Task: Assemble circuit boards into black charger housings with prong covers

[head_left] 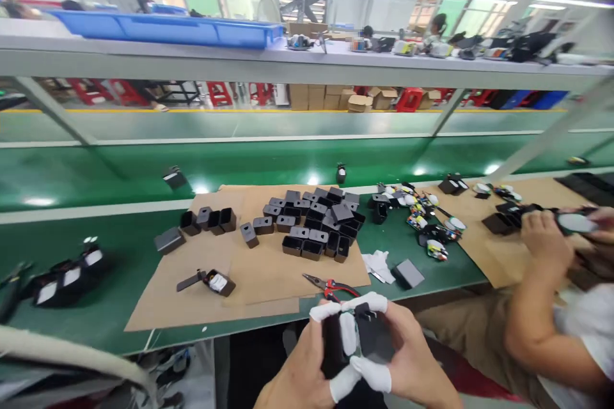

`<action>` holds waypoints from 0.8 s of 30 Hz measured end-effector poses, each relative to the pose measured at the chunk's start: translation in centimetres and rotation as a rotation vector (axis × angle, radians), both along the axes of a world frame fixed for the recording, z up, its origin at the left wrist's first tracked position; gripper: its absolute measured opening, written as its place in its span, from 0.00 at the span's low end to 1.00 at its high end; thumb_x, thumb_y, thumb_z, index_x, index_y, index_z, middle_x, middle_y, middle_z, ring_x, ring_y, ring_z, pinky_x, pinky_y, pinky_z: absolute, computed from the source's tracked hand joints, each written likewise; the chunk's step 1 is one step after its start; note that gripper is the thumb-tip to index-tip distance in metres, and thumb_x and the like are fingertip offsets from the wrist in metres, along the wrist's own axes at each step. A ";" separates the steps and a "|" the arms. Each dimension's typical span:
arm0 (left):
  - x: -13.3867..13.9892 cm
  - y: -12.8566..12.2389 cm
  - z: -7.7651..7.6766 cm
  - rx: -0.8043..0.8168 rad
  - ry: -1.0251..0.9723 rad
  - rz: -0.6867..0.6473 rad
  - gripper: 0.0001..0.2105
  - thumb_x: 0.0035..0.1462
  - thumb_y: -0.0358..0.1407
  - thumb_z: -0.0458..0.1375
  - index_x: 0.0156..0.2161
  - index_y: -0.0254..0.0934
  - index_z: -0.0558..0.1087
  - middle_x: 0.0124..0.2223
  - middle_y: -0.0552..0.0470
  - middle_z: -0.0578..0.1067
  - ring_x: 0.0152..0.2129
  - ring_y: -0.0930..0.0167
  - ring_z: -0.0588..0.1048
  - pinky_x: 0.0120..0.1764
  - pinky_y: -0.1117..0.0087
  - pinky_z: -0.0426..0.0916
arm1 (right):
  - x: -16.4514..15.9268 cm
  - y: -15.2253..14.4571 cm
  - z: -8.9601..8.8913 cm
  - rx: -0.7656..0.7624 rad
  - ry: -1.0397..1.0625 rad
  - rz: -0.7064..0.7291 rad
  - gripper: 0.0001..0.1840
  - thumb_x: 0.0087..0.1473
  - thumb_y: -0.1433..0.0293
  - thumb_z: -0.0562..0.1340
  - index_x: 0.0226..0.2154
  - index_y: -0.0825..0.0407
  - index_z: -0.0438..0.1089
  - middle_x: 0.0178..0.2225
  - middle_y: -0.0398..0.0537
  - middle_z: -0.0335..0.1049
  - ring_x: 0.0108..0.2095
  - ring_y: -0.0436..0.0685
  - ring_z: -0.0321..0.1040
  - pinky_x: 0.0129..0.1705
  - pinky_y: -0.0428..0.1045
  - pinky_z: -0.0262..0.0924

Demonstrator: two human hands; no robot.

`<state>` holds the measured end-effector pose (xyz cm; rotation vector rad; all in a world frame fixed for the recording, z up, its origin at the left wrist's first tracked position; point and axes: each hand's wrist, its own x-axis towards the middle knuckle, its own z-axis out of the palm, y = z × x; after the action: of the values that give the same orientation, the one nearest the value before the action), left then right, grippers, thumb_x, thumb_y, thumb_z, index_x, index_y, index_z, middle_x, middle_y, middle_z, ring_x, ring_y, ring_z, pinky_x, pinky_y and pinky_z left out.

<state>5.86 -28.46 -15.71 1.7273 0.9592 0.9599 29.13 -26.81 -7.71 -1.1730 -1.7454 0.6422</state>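
1. Clamped on the black casing (332, 348): left hand (307, 358), with white covers (325, 311) on forefinger and thumb.
2. Closed round the dark part (378, 337) beside that casing: right hand (409, 354), likewise white-tipped on forefinger and thumb.
3. Seen between both hands: a white oval pad (348, 333) with a narrow green edge. Impossible to tell here whether joined or merely pressed together, casing to dark part.
4. Held just off the near right side of the cardboard sheet (259, 271), the landmark below: casing, pad and dark part.
5. Lying across the sheet's near right edge, just beyond the hands: red-handled pliers (330, 285).
6. Clustered on the sheet's far right portion: many black boxes (311, 250), several open-topped.
7. Lined up at the sheet's far left corner: a short row of boxes (221, 220).
8. Resting on the near left part of the sheet: a filled box (219, 283) with a white label, next to a black strip (190, 281).
9. Set just right of the sheet: crumpled white paper (378, 266) and a dark block (407, 273); beyond these, wired parts (417, 220).
10. Standing left of the sheet: white-labelled black units (71, 276).
11. Busy well right of the sheet: a co-worker's hand (544, 233) on dark pieces.
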 end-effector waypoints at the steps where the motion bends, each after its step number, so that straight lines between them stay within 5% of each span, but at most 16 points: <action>1: -1.1 -0.5 -0.6 -0.051 0.007 0.046 0.42 0.59 0.44 0.72 0.75 0.48 0.61 0.69 0.32 0.71 0.70 0.42 0.71 0.70 0.34 0.67 | -0.5 -0.2 0.2 0.003 0.001 -0.009 0.38 0.42 0.58 0.83 0.56 0.48 0.80 0.50 0.56 0.85 0.48 0.68 0.86 0.51 0.56 0.82; 7: -4.8 -3.5 -3.0 -0.141 -0.100 0.246 0.42 0.57 0.57 0.72 0.72 0.47 0.65 0.67 0.34 0.72 0.71 0.37 0.68 0.71 0.31 0.63 | -5.2 -1.0 3.0 -0.088 0.199 0.174 0.31 0.41 0.57 0.82 0.48 0.48 0.83 0.42 0.48 0.86 0.39 0.60 0.84 0.47 0.51 0.80; 10: -5.5 -4.3 -1.6 -0.076 -0.137 0.205 0.38 0.60 0.59 0.69 0.71 0.50 0.66 0.63 0.38 0.74 0.67 0.40 0.72 0.67 0.35 0.69 | -6.6 -2.4 3.9 -0.038 0.209 0.178 0.30 0.40 0.58 0.83 0.46 0.49 0.82 0.41 0.47 0.85 0.39 0.60 0.83 0.47 0.50 0.80; 15: -5.5 -5.9 0.8 -0.033 -0.151 0.117 0.34 0.57 0.55 0.72 0.65 0.49 0.73 0.54 0.43 0.78 0.47 0.50 0.82 0.52 0.46 0.80 | -6.6 -6.4 3.5 -0.047 0.178 0.134 0.30 0.41 0.60 0.84 0.46 0.50 0.81 0.40 0.45 0.85 0.37 0.57 0.83 0.44 0.48 0.78; 21: -2.9 -9.9 1.0 -0.043 -0.220 0.122 0.34 0.59 0.56 0.72 0.66 0.49 0.71 0.59 0.41 0.76 0.56 0.47 0.80 0.55 0.47 0.80 | -4.6 -10.1 2.5 0.075 0.174 0.155 0.33 0.43 0.59 0.85 0.50 0.50 0.79 0.40 0.45 0.86 0.35 0.55 0.83 0.42 0.46 0.77; 24: -1.9 -10.2 2.5 -0.032 -0.270 0.061 0.33 0.63 0.53 0.71 0.68 0.51 0.69 0.63 0.42 0.74 0.59 0.51 0.80 0.58 0.48 0.80 | -3.2 -11.0 3.4 0.195 0.177 0.198 0.37 0.46 0.60 0.84 0.57 0.50 0.78 0.48 0.52 0.87 0.43 0.58 0.86 0.48 0.49 0.79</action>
<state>3.99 -38.61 -13.22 1.5024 0.8489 1.1770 25.95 -37.76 -4.30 -0.7924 -1.7413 0.6562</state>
